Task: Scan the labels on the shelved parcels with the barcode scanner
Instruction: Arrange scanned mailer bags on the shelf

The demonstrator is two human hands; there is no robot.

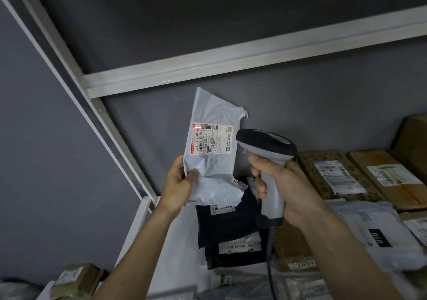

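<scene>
The left hand [179, 182] pinches the grey mailer [213, 158] upright above the shelved parcels [342, 177]; the right hand [285, 188] grips the scanner [269, 151] beside it. The red dot sits left of the mailer's barcode [209, 127], so the scan may likely fail.

The scene is dim, with grey walls and the shelf underside at twelve o'clock sinking into murk. A small red dot of scanner light glows on the white printed shipping label [211, 139], slightly bloomed. The white metal shelf rail [231, 64] catches a faint sheen. Wide-angle distortion bows straight edges towards nine and three o'clock. Packages at six o'clock look soft and blurred.
</scene>
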